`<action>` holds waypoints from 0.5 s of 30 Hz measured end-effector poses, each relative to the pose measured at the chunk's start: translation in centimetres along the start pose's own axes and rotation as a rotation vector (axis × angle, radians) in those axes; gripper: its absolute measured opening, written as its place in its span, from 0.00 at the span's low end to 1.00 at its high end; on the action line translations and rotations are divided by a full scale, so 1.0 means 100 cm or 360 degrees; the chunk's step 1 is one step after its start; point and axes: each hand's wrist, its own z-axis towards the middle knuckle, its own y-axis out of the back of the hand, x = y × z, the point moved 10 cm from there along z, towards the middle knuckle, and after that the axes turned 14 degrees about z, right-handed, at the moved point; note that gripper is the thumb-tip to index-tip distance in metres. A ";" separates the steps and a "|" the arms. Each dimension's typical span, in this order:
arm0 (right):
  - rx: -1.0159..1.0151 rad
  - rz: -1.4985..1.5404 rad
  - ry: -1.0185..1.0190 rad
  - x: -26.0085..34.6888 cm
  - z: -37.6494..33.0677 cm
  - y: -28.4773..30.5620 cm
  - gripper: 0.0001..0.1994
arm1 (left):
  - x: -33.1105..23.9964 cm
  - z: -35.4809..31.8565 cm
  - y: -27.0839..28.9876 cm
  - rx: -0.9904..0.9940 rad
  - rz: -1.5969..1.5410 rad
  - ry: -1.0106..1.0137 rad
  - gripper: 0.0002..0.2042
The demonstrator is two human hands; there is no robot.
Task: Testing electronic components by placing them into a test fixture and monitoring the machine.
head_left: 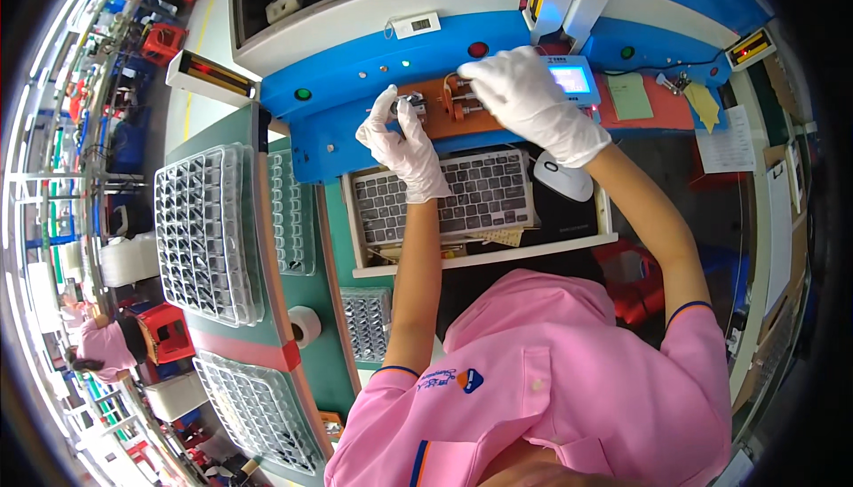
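Factory desk (306, 291) with clear part trays (206, 234): left hand (404, 145) pinches a small metal part (414, 103), steadying it at the orange fixture (444, 109); right hand (524, 100) apparently presses the fixture's clamp, fingers curled.

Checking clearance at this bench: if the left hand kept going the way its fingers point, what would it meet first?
Probably the small metal part on the orange fixture plate; the left hand already seems to touch it, though depth is unclear.

White gloves, pink short-sleeved shirt
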 end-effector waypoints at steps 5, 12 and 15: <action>0.0153 0.0097 0.0241 0.034 0.015 -0.066 0.13 | 0.013 0.004 0.008 -0.0161 0.0008 -0.0024 0.09; 0.0062 0.0350 0.0299 0.026 0.030 -0.086 0.13 | 0.026 0.012 0.020 -0.0244 0.0051 0.0066 0.08; -0.0236 0.0427 0.0354 0.021 0.028 -0.053 0.09 | 0.006 0.011 0.014 -0.0181 0.0125 -0.0181 0.13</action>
